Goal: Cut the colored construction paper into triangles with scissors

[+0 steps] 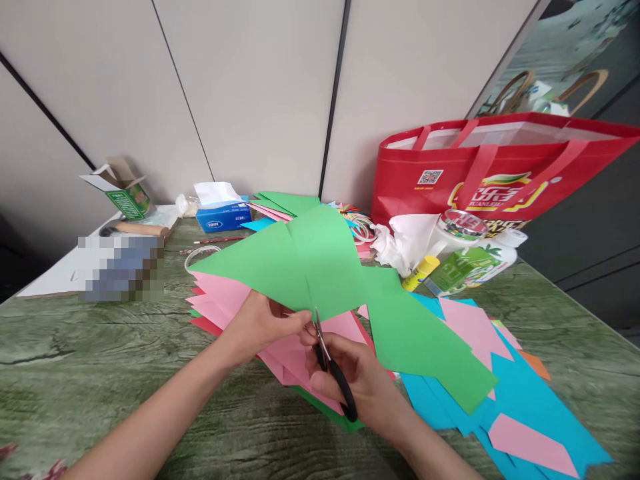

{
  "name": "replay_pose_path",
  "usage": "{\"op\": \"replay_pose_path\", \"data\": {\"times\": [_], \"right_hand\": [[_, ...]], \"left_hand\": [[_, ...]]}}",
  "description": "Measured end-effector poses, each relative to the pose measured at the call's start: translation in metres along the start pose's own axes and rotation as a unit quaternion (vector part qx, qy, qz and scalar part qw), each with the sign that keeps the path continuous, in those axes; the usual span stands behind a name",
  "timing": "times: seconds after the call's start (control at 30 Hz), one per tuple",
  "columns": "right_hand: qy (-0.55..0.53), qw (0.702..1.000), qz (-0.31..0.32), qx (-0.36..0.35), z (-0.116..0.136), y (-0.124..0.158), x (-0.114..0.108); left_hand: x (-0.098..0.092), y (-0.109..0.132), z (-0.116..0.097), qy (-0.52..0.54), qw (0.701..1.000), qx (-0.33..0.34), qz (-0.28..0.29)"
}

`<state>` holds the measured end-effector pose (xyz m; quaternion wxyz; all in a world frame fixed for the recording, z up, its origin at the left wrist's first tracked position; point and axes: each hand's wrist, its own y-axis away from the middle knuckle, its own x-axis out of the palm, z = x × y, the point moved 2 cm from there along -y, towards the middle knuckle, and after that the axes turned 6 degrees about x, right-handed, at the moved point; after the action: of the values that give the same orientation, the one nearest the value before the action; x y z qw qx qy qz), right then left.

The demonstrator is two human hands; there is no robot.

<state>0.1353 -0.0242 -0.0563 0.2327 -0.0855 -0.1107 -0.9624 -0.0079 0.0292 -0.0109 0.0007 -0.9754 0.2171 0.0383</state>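
Observation:
A large sheet of green paper point(320, 260) with a crease down its middle is raised above the table. My left hand point(267, 325) pinches its lower edge between thumb and fingers. Black-handled scissors point(334, 373) are in my right hand point(357, 377), their blades at the lower edge of the green sheet, close to my left thumb. Beneath both hands lies a stack of pink paper point(290, 357) with red and green sheets showing at its edges. Another cut green piece point(425, 333) rests to the right, over blue paper point(525, 407) and pink scraps.
A red shopping bag point(425, 180) stands at the back right, behind a yellow glue stick point(421, 273), a white bottle point(505, 257) and crumpled tissue point(400, 240). Further left are a blue tissue box point(223, 215), a green carton point(127, 199) and a white tape roll point(200, 255).

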Motion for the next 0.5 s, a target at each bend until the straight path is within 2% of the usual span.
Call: {"op": "replay_pose_path", "data": {"times": [0.5], "right_hand": [[0.002,1.0,0.0,0.004,0.0002,-0.0009,-0.0004]], "left_hand": [[0.0007,0.0007,-0.0004,0.003,1.0,-0.002,-0.004]]}}
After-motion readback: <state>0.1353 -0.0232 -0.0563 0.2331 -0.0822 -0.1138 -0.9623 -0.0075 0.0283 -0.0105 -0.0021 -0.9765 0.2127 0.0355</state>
